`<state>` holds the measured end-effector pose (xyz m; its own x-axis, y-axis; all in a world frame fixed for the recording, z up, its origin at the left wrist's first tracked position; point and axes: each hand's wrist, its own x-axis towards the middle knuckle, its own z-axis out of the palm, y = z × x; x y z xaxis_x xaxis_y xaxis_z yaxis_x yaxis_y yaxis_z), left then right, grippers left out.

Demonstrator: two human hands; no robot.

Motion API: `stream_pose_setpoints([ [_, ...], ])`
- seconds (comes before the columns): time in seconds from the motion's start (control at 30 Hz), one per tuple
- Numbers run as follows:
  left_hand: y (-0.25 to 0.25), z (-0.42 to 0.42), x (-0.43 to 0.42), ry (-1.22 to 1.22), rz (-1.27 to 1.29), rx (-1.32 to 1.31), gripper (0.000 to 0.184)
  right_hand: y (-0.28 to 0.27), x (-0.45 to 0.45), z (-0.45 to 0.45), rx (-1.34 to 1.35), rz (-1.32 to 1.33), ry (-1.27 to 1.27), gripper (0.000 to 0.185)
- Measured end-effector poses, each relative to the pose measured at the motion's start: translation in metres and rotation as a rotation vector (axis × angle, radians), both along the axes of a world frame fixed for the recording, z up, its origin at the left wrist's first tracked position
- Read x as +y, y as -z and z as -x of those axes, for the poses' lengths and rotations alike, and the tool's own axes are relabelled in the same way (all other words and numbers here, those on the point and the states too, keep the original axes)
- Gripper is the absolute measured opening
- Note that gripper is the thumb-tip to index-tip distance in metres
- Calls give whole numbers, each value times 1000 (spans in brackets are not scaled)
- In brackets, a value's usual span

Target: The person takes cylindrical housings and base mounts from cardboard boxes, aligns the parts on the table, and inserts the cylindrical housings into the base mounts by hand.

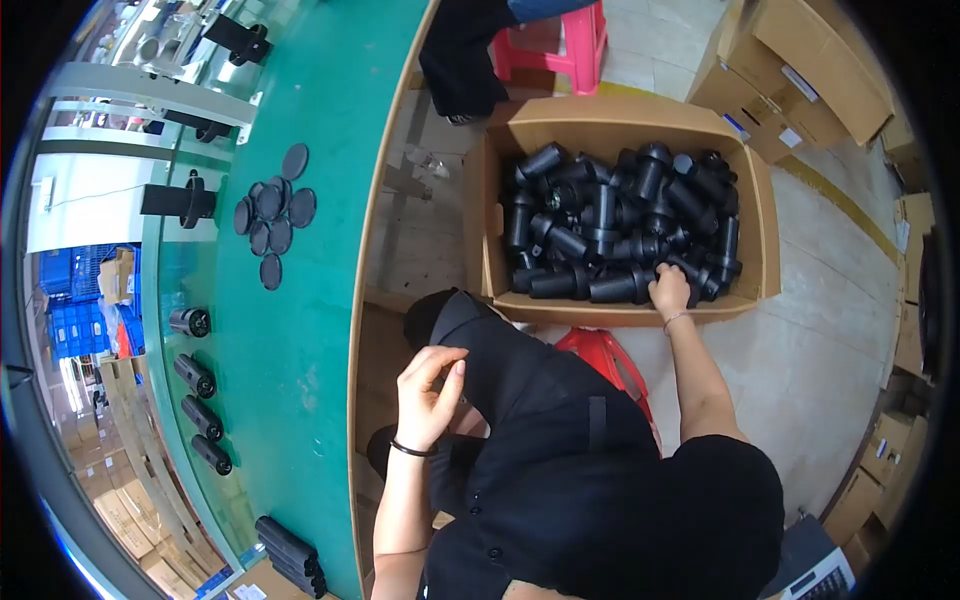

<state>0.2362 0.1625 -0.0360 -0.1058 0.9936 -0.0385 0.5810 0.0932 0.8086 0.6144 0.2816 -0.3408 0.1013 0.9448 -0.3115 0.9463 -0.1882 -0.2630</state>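
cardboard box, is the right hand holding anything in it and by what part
The right hand reaches among the black fittings; any hold, and its place, cannot be told.

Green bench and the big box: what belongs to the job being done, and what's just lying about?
Seemingly part of the job:
cardboard box
black fittings in it, where the right hand reaches
black discs on the green bench, probably

Seemingly just about:
pink stool
blue crates
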Motion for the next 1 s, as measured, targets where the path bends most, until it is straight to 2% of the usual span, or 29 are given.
stream_pose_setpoints([
  [0.03, 3, 1, -1, -14, 16, 2, 10, -9, 4, 12, -51, 30, -103, 39],
  [0.07, 7, 3, -3, -35, 13, -9, 11, 10, 6, 14, 10, 77, -173, 56],
  [0.1, 9, 3, -6, -64, 22, -26, 12, 12, 3, 22, 42, 100, -157, 69],
  [0.13, 10, 3, -7, -105, 41, -61, 12, 14, 9, 29, 116, 233, -104, 77],
  [0.17, 11, 3, -10, -149, 65, -108, 13, 24, 8, 33, 166, 207, -51, 77],
  [0.2, 15, 4, -13, -172, 48, -123, 13, 22, 12, 37, 182, 274, -9, 77],
  [0.23, 18, 4, -15, -185, 35, -143, 13, 14, 18, 43, 194, 310, 38, 67],
  [0.3, 24, 4, -18, -204, -16, -160, 14, 49, 20, 33, 139, 209, -7, 51],
  [0.33, 30, 5, -20, -225, -7, -189, 14, 41, 23, 34, 136, 186, -43, 46],
  [0.43, 54, 2, -27, -332, 74, -344, 15, -27, 29, 43, 210, 76, -77, 38],
  [0.53, 78, -3, -26, -271, 211, -545, 16, -34, 40, 45, 450, -141, -100, 39],
  [0.57, 96, -3, -26, -201, 248, -534, 20, -35, 43, 45, 629, -61, -74, 36],
  [0.63, 104, -15, -18, -78, 163, -499, 35, -97, 40, 70, 1079, 270, 99, 35],
  [0.67, 83, -24, -10, -53, 202, -385, 63, -122, 37, 83, 1202, 354, 73, 36],
  [0.7, 79, -33, -2, -30, 105, -306, 82, -143, 34, 97, 1322, 441, 42, 38],
  [0.77, 66, -47, 8, 19, -105, -198, 92, -174, 22, 123, 1478, 536, 36, 39],
  [0.8, 63, -52, 11, 6, -181, -200, 90, -184, 15, 135, 1520, 561, -4, 39],
  [0.9, 68, -46, 15, -6, -128, 0, 87, -190, 0, 159, 1633, 590, -123, 39],
  [0.93, 66, -45, 13, -107, -171, -64, 75, -190, -2, 161, 1674, 657, -132, 38],
  [0.97, 66, -39, 14, -81, -121, -562, 70, -192, -3, 163, 1712, 725, -140, 37],
  [1.0, 59, -38, 10, -146, -148, -672, 69, -192, -3, 161, 1840, 898, -126, 39],
])
